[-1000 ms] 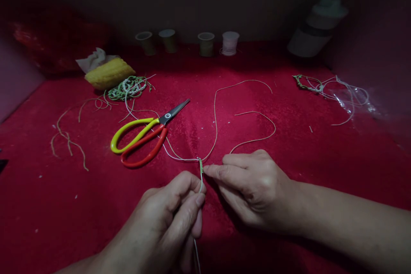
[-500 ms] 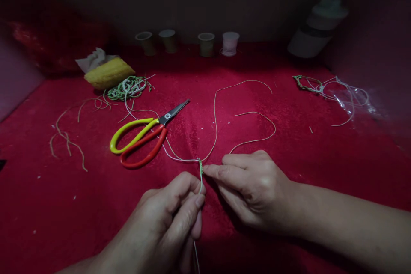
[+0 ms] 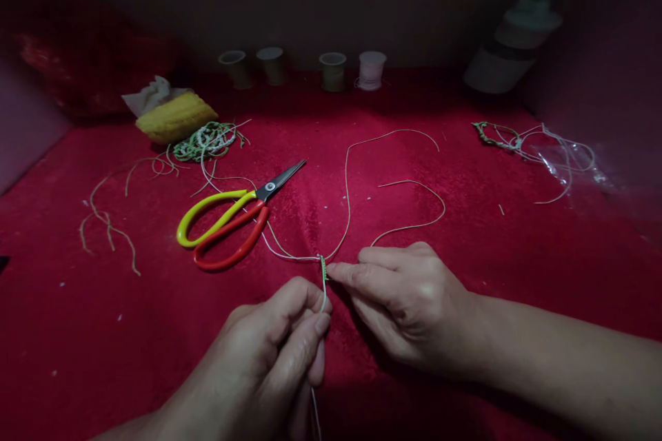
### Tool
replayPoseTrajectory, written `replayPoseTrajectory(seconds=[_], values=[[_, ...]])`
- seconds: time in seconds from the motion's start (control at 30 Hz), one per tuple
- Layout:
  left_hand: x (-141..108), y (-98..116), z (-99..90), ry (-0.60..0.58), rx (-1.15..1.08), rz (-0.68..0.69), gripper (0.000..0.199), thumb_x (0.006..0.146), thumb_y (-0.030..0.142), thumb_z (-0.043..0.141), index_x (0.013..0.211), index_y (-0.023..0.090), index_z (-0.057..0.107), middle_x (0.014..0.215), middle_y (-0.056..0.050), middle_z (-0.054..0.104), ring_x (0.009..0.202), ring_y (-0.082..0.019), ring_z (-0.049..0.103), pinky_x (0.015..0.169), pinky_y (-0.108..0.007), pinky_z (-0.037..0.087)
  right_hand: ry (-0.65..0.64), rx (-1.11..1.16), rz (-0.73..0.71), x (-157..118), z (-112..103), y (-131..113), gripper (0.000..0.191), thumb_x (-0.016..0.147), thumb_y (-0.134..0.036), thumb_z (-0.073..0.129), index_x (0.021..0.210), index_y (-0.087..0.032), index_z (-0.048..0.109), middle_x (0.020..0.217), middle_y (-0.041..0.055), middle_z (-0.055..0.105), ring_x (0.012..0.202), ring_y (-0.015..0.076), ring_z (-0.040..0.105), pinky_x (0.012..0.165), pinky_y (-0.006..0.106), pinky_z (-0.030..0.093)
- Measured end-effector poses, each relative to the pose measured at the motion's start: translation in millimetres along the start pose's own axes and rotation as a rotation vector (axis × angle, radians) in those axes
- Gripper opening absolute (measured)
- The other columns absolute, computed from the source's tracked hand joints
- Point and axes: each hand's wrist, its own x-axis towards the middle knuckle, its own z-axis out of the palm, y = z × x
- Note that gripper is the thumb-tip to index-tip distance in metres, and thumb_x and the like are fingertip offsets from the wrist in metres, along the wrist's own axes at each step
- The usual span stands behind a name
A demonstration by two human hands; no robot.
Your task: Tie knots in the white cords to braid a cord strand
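A short knotted green cord section (image 3: 323,269) stands between my hands on the red cloth. My left hand (image 3: 282,348) is closed, pinching the pale cord (image 3: 324,300) just below the knots; its tail hangs out under the fingers. My right hand (image 3: 403,303) is closed too, its index fingertip against the right side of the knots. A thin tan cord (image 3: 443,203) runs from beneath my right hand and curls across the cloth; my fingers hide its grip point. Another thin cord (image 3: 347,200) and a white cord (image 3: 279,253) spread out from the top of the knots.
Yellow-and-red-handled scissors (image 3: 269,187) lie left of centre, over some cords. Behind them are a bundle of green and white braided cords (image 3: 207,141) and a yellow object (image 3: 176,117). Several spools (image 3: 371,70) line the back; a bottle (image 3: 509,48) and another braided piece (image 3: 496,136) are at right.
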Motion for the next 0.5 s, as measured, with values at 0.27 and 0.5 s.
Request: replayPoseTrajectory(seconds=[0.27, 0.5], values=[[-1.6, 1.7, -0.2, 0.004, -0.02, 0.046, 0.033, 0.086, 0.047, 0.032, 0.068, 0.022, 0.042, 0.034, 0.006, 0.046, 0.033, -0.01, 0.046, 0.04, -0.02, 0.039, -0.007, -0.001, 0.0, 1.5, -0.2, 1.0, 0.019, 0.078, -0.012, 0.05, 0.089, -0.011, 0.066, 0.06, -0.0004, 0.051, 0.051, 0.0086, 0.043, 0.045, 0.024, 0.025], [-1.5, 3.8, -0.6, 0.016, -0.001, 0.028, 0.032, 0.086, 0.046, 0.033, 0.067, 0.022, 0.042, 0.035, 0.006, 0.047, 0.034, -0.011, 0.048, 0.045, -0.021, 0.043, 0.002, 0.004, 0.014, 0.5, -0.1, 0.0, 0.02, 0.079, -0.012, 0.049, 0.091, -0.011, 0.065, 0.06, -0.0003, 0.051, 0.051, 0.0085, 0.044, 0.045, 0.023, 0.026]])
